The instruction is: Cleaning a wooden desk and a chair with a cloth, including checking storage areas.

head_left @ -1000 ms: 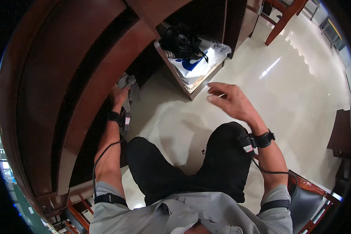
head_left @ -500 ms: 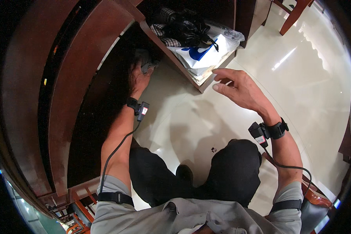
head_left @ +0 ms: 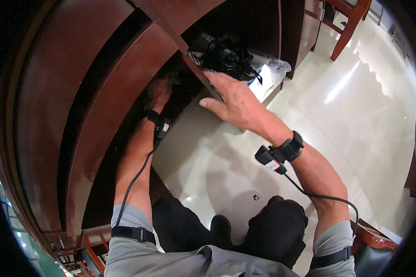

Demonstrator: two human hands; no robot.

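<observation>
Right hand flat, open on shelf edge; left hand seemingly shadowed.

Two hands, one black bag

L hand in desk recess; R hand on shelf edge, bag behind.

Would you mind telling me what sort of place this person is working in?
Probably an office or meeting room: a large dark reddish-brown wooden desk, a glossy pale tiled floor, and a red-brown wooden chair. The left hand reaches under the desk.
</observation>
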